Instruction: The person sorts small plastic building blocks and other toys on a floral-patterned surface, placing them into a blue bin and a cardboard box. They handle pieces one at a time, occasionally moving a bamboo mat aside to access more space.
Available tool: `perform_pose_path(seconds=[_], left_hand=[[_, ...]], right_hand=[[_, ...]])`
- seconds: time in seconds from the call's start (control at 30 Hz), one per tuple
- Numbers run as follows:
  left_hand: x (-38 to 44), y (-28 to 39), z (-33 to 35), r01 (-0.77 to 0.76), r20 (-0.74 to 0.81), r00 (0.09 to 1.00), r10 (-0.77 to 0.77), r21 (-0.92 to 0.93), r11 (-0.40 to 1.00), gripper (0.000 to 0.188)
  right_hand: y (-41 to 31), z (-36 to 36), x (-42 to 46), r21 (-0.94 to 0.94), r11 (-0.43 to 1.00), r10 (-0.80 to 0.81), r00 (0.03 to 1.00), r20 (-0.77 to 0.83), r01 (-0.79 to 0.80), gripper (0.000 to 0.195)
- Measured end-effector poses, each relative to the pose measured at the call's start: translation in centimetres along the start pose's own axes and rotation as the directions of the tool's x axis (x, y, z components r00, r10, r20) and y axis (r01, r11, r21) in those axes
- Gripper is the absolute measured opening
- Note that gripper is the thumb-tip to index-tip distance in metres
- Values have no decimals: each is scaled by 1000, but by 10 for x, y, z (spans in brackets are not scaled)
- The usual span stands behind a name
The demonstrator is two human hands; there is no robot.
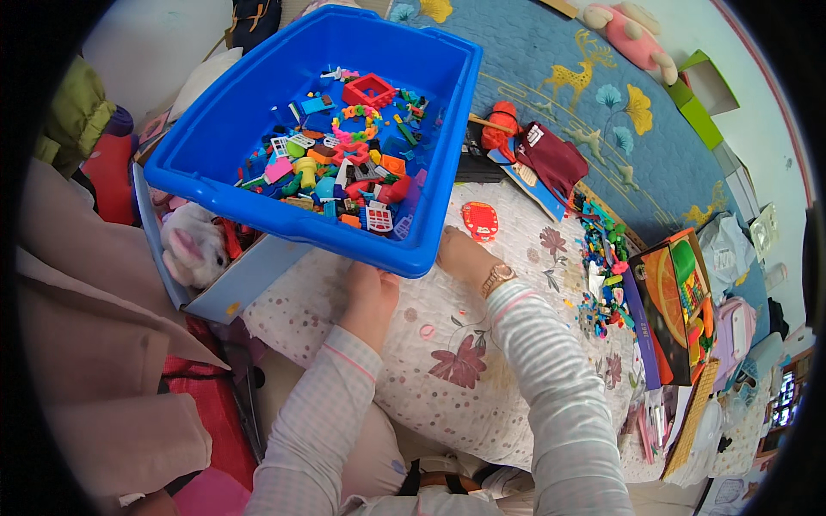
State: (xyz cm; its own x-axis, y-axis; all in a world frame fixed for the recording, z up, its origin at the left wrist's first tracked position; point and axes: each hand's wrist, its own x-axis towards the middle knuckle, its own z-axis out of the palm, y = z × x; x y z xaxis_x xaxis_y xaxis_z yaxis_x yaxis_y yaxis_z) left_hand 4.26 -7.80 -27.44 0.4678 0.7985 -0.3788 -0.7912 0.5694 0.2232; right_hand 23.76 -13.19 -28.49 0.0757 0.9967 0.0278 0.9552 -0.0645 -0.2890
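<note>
A large blue plastic bin (193, 174) is tilted in front of me, with mixed toy building pieces (322, 168) spread over its floor. Among them lie a red block frame (369, 90) and a multicoloured ring of linked pieces (357, 124). My left hand (374, 290) holds the bin from beneath its near rim, its fingers mostly hidden. Around the near right corner, my right hand (463, 255) is curled against the bin's outer side, fingertips partly covered by it. A watch sits on the right wrist. Just beyond that hand lies a red toy piece (480, 221) on the quilted floral cover (413, 380).
Loose bricks (603, 277) lie in a heap at the right, beside a box of toys (671, 309). At the left, an open carton (242, 284) holds a white plush toy (193, 245). A maroon drawstring bag (552, 158) rests near the blue deer-pattern cover (516, 51).
</note>
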Motion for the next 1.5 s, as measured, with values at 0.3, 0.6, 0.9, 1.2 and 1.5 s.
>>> perform_pose_path(seconds=[0.3,0.6,0.9,1.2,1.5], left_hand=[[-4,-10,-3,95,-156,984,-86,51,994,18],[-7,-24,-3,219,-90,972,-215,39,975,14],[1,-20,1,21,-108,994,-21,-5,1000,20],[-9,-14,-4,138,-102,986,-135,17,990,2],[-21,-35,4,226,-245,947,-206,54,973,23]], right_hand=[[-23,-51,-26,31,998,49,978,205,-57,19],[-53,-57,-36,719,693,80,986,-146,50,18],[-60,1,-45,307,952,94,968,-231,-19,30],[-48,2,-75,74,997,16,993,-118,-7,15],[-43,-24,-114,18,985,170,985,13,-170,8]])
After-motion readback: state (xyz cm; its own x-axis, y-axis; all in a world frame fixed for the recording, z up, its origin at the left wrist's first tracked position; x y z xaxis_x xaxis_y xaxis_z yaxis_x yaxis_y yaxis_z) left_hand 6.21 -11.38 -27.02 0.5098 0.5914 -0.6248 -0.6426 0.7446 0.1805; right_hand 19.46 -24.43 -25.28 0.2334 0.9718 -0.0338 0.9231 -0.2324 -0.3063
